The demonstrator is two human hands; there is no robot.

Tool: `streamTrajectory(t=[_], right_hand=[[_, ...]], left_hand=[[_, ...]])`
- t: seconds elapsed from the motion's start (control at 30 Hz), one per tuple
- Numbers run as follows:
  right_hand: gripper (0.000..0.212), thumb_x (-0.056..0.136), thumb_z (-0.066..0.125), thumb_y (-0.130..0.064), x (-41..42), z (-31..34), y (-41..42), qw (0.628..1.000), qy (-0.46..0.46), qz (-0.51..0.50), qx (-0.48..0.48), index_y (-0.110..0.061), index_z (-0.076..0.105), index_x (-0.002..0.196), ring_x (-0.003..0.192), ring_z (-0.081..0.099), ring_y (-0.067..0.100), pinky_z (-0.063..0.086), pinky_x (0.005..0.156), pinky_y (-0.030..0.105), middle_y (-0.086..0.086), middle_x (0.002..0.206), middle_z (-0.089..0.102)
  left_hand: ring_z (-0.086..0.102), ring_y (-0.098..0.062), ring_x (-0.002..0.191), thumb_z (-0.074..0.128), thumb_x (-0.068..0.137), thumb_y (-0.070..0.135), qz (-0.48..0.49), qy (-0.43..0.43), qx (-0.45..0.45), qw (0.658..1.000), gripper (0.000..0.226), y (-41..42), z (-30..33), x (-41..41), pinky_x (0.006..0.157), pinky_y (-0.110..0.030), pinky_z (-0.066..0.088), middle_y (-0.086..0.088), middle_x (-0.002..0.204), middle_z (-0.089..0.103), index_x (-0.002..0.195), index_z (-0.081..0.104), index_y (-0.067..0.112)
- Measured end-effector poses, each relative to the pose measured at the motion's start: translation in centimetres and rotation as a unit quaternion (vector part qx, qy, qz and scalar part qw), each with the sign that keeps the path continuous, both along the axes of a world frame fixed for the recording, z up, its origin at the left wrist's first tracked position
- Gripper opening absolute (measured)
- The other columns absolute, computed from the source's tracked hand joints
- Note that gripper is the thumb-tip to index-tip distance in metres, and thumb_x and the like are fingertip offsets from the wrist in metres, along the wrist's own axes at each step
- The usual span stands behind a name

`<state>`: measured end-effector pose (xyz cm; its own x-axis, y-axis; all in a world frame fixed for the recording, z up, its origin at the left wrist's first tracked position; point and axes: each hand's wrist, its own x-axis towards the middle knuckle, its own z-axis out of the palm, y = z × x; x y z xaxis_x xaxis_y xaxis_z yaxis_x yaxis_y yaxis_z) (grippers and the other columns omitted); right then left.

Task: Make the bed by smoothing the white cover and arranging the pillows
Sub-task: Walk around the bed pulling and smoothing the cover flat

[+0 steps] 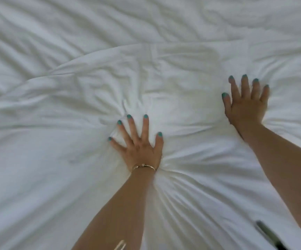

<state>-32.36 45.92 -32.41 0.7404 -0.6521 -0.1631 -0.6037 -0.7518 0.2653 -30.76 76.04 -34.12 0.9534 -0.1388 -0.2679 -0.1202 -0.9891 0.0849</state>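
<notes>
The white cover (59, 159) fills the whole view, wrinkled in long folds. My left hand (140, 147) presses flat on it near the middle, fingers spread and straight, a thin gold bracelet at the wrist. Creases fan out from under the palm toward me. My right hand (247, 103) lies flat farther up and to the right, fingers straight and slightly apart, pushing into the fabric. A folded edge (146, 46) of the cover runs across above both hands. No pillow is in view.
A dark narrow object (268, 233) shows at the bottom right edge, blurred. A thin pale strap (120, 245) hangs at the bottom near my left forearm.
</notes>
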Motion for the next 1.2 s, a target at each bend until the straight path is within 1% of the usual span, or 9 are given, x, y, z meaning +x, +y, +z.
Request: streamTrajectory(t=[0.1, 0.17, 0.23, 0.37, 0.43, 0.53, 0.77, 0.97, 1.2], right_hand=[[0.057, 0.102, 0.03, -0.028, -0.8, 3.8, 6.3, 0.987, -0.031, -0.125, 0.101, -0.012, 0.014, 0.154, 0.144, 0.021, 0.037, 0.023, 0.115, 0.051, 0.013, 0.159, 0.019], [0.048, 0.096, 0.04, -0.018, -2.1, 6.0, 11.4, 0.974, -0.103, -0.108, 0.169, -0.002, 0.035, 0.141, 0.132, 0.041, 0.038, 0.036, 0.107, 0.048, 0.02, 0.144, 0.04], [0.052, 0.096, 0.045, -0.03, -3.1, 7.9, 16.8, 0.964, -0.148, -0.034, 0.217, -0.008, 0.038, 0.142, 0.134, 0.04, 0.033, 0.033, 0.11, 0.044, 0.016, 0.145, 0.041], [0.074, 0.091, 0.034, -0.068, -4.3, 8.2, 27.1, 0.948, -0.071, 0.087, 0.298, -0.041, 0.002, 0.153, 0.15, -0.007, 0.021, 0.0, 0.12, 0.048, -0.007, 0.163, -0.007], [0.082, 0.084, 0.023, -0.08, -4.3, 6.0, 30.2, 0.95, 0.04, 0.093, 0.296, -0.049, -0.025, 0.144, 0.145, -0.028, 0.025, -0.013, 0.114, 0.057, -0.009, 0.155, -0.035], [0.093, 0.08, 0.026, -0.084, -2.6, 3.2, 30.6, 0.943, 0.12, 0.055, 0.306, -0.049, -0.046, 0.126, 0.137, -0.041, 0.031, -0.021, 0.107, 0.063, -0.009, 0.136, -0.057], [0.097, 0.084, 0.03, -0.078, -0.7, 2.4, 30.6, 0.932, 0.194, 0.03, 0.304, -0.043, -0.056, 0.112, 0.132, -0.047, 0.033, -0.022, 0.106, 0.062, -0.007, 0.121, -0.066], [0.097, 0.084, 0.029, -0.079, -0.3, 2.6, 30.4, 0.921, 0.223, 0.029, 0.317, -0.043, -0.058, 0.108, 0.112, -0.06, 0.027, -0.03, 0.099, 0.06, -0.008, 0.118, -0.069], [0.095, 0.083, 0.025, -0.08, -0.6, 3.0, 30.4, 0.921, 0.221, 0.046, 0.318, -0.042, -0.056, 0.112, 0.11, -0.061, 0.027, -0.033, 0.093, 0.058, -0.006, 0.122, -0.068]], left_hand=[[-0.022, -0.031, 0.145, 0.006, 0.09, 0.067, -0.009, 0.013, -0.029, 0.999, 0.066, 0.2, 2.2, -0.4, 0.107, -0.066, -0.018, -0.002, 0.16, -0.017, 0.148, -0.014, 0.043], [-0.022, -0.026, 0.145, 0.008, 0.092, 0.064, -0.05, 0.026, -0.051, 0.997, 0.065, 1.7, 3.9, -1.3, 0.11, -0.06, -0.018, 0.0, 0.16, -0.019, 0.149, -0.013, 0.042], [-0.018, -0.021, 0.147, 0.015, 0.095, 0.059, -0.133, 0.038, -0.051, 0.989, 0.063, 4.9, 5.6, -1.9, 0.116, -0.049, -0.015, 0.001, 0.161, -0.016, 0.151, -0.009, 0.04], [-0.018, -0.018, 0.147, 0.01, 0.091, 0.067, -0.178, -0.012, 0.047, 0.983, 0.067, 16.0, 7.1, -1.6, 0.114, -0.052, -0.017, 0.005, 0.16, -0.018, 0.15, -0.01, 0.042], [-0.019, -0.021, 0.146, 0.003, 0.085, 0.077, -0.123, -0.028, 0.082, 0.989, 0.071, 21.2, 6.7, -0.9, 0.11, -0.063, -0.013, 0.006, 0.158, -0.022, 0.145, -0.021, 0.047], [-0.013, -0.028, 0.148, 0.008, 0.081, 0.083, -0.08, -0.025, 0.077, 0.994, 0.076, 23.9, 5.3, -0.1, 0.107, -0.072, -0.001, 0.0, 0.161, -0.012, 0.147, -0.011, 0.049], [-0.002, -0.037, 0.147, 0.028, 0.081, 0.077, -0.1, -0.045, 0.023, 0.994, 0.079, 23.1, 3.2, 0.7, 0.102, -0.076, 0.001, -0.011, 0.161, 0.002, 0.151, 0.016, 0.042], [0.001, -0.042, 0.146, 0.026, 0.082, 0.074, -0.108, -0.044, 0.026, 0.993, 0.079, 22.9, 2.1, 0.8, 0.1, -0.079, 0.003, -0.016, 0.16, 0.006, 0.151, 0.019, 0.036], [0.004, -0.043, 0.146, 0.021, 0.083, 0.075, -0.106, -0.049, 0.034, 0.993, 0.079, 22.9, 1.6, 0.9, 0.099, -0.079, 0.004, -0.017, 0.16, 0.007, 0.151, 0.017, 0.035]])
